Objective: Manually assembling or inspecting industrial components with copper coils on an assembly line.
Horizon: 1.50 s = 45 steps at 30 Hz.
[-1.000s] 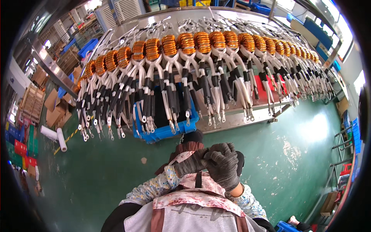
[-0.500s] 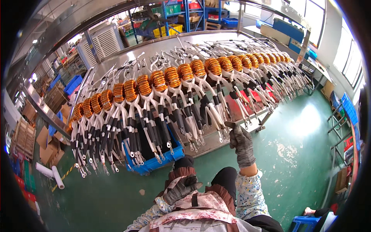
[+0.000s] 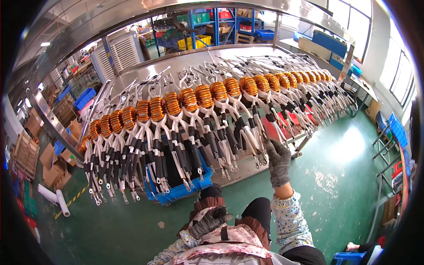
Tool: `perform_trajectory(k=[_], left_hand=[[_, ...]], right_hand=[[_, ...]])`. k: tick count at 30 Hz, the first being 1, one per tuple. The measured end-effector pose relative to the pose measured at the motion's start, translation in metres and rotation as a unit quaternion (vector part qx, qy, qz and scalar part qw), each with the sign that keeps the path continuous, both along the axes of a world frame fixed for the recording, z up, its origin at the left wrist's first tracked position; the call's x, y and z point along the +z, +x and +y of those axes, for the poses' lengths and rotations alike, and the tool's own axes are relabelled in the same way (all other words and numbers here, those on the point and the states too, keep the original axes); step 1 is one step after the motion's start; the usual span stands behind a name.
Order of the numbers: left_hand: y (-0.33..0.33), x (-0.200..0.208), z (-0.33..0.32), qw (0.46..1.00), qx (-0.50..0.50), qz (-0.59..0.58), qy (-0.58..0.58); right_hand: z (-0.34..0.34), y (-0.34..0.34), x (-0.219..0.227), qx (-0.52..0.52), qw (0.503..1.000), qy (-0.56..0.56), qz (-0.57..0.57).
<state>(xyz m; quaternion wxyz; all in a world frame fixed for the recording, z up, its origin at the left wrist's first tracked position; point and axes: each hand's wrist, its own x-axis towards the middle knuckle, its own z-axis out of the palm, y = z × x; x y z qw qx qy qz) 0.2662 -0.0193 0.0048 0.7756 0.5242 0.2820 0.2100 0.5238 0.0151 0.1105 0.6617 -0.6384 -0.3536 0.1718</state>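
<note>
A long row of orange wire-wound ring coils (image 3: pixel 188 100) lies across a metal table, with white leads and black sleeves hanging over the front edge. Ring terminals (image 3: pixel 225 174) tip the leads. My right hand (image 3: pixel 279 164), in a grey glove, is raised beside the hanging leads right of the middle. Its index finger is stretched toward them and the others are bent; nothing shows in it, and whether the fingertip touches a lead is unclear. My left hand (image 3: pixel 209 224), also gloved, rests against my apron (image 3: pixel 236 236) with its fingers curled in, and nothing shows in it.
Under the leads stand a blue crate (image 3: pixel 183 191) and a red bin (image 3: pixel 274 128). A metal frame (image 3: pixel 55 121) rises around the table. White rolls (image 3: pixel 62 203) and cardboard boxes (image 3: pixel 54 165) are at left, a blue stool (image 3: pixel 349 257) at lower right.
The view has shifted, so the coils appear lower. My right hand's index finger has turned from pointing left to pointing up toward the leads. My left hand stays at the apron.
</note>
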Motion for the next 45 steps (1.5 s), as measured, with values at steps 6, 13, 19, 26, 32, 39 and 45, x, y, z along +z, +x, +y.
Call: perform_trajectory(k=[6,13,19,26,32,39,45], left_hand=[[-0.003,-0.015,0.004,0.994,-0.031,0.010,0.104],[-0.011,-0.030,0.000,0.996,0.030,-0.001,0.085],[-0.009,-0.023,-0.007,0.998,0.007,-0.067,0.016],[-0.009,-0.024,-0.004,0.997,-0.007,-0.049,0.052],[-0.011,-0.027,-0.008,0.995,0.003,-0.088,-0.043],[-0.013,-0.040,-0.006,0.998,0.021,-0.048,0.039],[0.001,-0.003,-0.007,0.992,-0.015,-0.061,-0.110]], right_hand=[[0.024,0.016,-0.003,-0.005,0.999,0.011,-0.041],[0.023,0.002,0.020,-0.184,0.893,-0.111,-0.394],[0.019,0.022,0.043,0.148,0.950,-0.085,0.261],[0.027,0.030,-0.001,0.062,0.998,0.011,0.012],[0.023,0.028,0.029,0.320,0.822,0.023,0.471],[0.025,0.012,0.026,0.166,0.906,0.019,0.389],[0.034,0.048,0.023,0.289,0.887,-0.050,0.356]])
